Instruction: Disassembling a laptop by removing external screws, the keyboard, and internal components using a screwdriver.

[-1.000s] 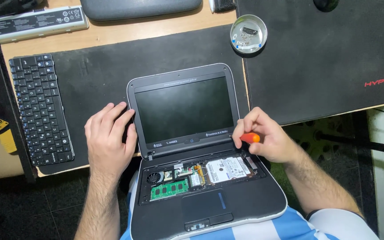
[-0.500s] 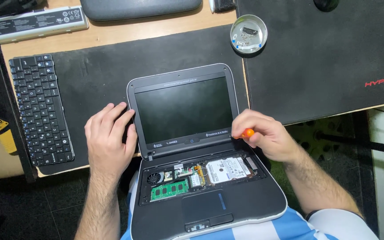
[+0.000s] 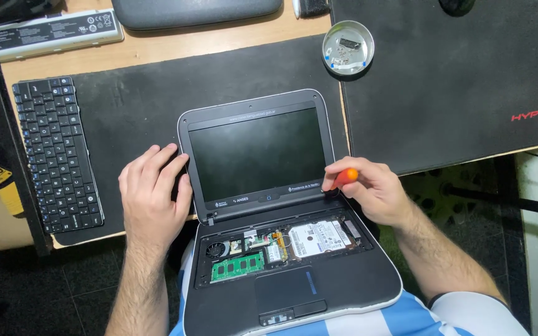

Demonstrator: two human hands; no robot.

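Your left hand (image 3: pixel 152 196) flat, fingers spread, against laptop (image 3: pixel 269 205) screen edge. Your right hand (image 3: pixel 373 190) fingers pinch orange screwdriver (image 3: pixel 344 177) at hinge.

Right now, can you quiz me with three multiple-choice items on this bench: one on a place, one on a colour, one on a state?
1. Where does the detached keyboard lie?
A. left of the laptop
B. right of the laptop
C. on the laptop

2. What colour is the screwdriver handle in the right hand?
A. blue
B. orange
C. green

3. In what state is the laptop?
A. lid closed
B. keyboard fitted
C. open, insides exposed

Answers: 1 A, it rests on the dark mat beyond the left hand. 2 B, orange shows between the fingers. 3 C, the hard drive and green memory module show.
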